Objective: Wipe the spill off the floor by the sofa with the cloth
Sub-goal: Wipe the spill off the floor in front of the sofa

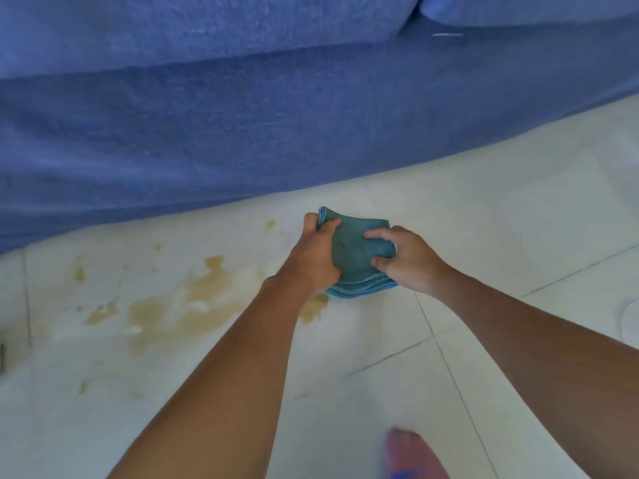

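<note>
A folded teal cloth (352, 257) is held between both hands just above the white tiled floor (484, 209), in front of the blue sofa (242, 126). My left hand (313, 257) grips the cloth's left side, thumb on top. My right hand (406, 259) pinches its right side with thumb and fingers. A brownish spill (193, 302) spreads over the floor to the left of the cloth, with small splashes (270, 223) nearer the sofa. One patch of the spill (316, 305) lies right under my left wrist.
The sofa's front runs diagonally across the upper view, close behind the cloth. A foot in a pink sock (411, 454) stands on the tiles at the bottom. A dark object (2, 357) shows at the left edge.
</note>
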The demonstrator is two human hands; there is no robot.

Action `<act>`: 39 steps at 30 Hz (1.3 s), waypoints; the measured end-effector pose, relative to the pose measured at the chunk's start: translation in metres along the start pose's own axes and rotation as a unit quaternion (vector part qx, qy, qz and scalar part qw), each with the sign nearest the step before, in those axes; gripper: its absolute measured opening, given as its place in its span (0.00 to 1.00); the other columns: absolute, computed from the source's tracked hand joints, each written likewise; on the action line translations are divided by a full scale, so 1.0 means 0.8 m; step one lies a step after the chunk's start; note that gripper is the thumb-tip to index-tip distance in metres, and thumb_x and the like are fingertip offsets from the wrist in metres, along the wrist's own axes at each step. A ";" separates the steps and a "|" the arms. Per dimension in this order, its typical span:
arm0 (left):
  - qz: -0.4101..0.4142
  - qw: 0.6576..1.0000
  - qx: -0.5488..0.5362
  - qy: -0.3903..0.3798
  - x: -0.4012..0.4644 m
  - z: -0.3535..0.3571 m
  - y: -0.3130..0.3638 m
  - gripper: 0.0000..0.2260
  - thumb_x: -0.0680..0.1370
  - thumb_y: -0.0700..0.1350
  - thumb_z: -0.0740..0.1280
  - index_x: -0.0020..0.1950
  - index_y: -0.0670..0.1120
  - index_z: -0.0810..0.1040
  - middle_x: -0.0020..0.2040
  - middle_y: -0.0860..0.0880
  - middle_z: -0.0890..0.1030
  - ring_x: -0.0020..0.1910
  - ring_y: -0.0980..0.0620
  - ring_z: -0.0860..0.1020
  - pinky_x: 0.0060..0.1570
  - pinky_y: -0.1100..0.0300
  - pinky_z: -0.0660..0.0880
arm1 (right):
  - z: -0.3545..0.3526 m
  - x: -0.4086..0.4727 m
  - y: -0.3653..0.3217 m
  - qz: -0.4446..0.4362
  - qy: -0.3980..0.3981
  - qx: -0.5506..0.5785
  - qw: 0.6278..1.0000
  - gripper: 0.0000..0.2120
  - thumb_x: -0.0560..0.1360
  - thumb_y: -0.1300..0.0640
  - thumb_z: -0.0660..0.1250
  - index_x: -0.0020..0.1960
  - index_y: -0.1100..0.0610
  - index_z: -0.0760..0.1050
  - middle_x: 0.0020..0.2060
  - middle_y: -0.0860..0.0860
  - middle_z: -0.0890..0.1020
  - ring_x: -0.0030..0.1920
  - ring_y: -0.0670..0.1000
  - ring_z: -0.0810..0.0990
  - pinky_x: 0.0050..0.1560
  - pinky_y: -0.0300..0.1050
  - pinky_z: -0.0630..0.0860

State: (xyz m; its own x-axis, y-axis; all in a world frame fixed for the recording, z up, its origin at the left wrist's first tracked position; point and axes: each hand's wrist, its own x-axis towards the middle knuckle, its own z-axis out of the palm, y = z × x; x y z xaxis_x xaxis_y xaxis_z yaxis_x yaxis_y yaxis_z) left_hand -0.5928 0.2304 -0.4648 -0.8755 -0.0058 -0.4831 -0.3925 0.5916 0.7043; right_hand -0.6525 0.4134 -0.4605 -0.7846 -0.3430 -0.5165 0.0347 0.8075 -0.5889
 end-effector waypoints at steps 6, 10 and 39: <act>0.005 0.999 0.053 0.005 0.076 -0.009 -0.004 0.39 0.71 0.39 0.77 0.78 0.48 0.62 0.70 0.48 0.58 0.60 0.49 0.73 0.57 0.65 0.68 | -0.008 0.077 0.035 -0.049 0.008 0.030 0.998 0.21 0.75 0.64 0.72 0.65 0.48 0.79 0.60 0.52 0.81 0.56 0.52 0.83 0.61 0.50 0.80; -0.011 0.999 0.048 0.008 0.052 -0.015 0.013 0.37 0.72 0.41 0.77 0.77 0.47 0.64 0.70 0.47 0.58 0.54 0.51 0.70 0.56 0.67 0.66 | -0.011 0.063 0.021 -0.005 0.025 0.100 0.995 0.21 0.75 0.67 0.70 0.63 0.50 0.80 0.58 0.55 0.84 0.53 0.54 0.85 0.54 0.46 0.81; 0.037 0.949 0.307 0.065 0.026 -0.012 -0.084 0.33 0.81 0.62 0.57 0.82 0.50 0.52 0.82 0.52 0.44 0.81 0.50 0.40 0.78 0.48 0.46 | 0.055 0.038 0.047 -0.173 0.052 -0.254 0.950 0.32 0.83 0.41 0.57 0.82 0.51 0.54 0.83 0.50 0.49 0.82 0.53 0.42 0.80 0.52 0.42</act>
State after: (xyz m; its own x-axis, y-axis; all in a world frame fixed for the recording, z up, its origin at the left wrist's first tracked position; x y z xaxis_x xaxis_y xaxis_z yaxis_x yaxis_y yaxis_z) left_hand -0.5875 0.1825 -0.5174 -0.9370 -0.0213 -0.3486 -0.1256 0.9520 0.2793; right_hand -0.6479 0.4126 -0.5255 -0.7521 -0.6027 -0.2664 -0.5195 0.7911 -0.3230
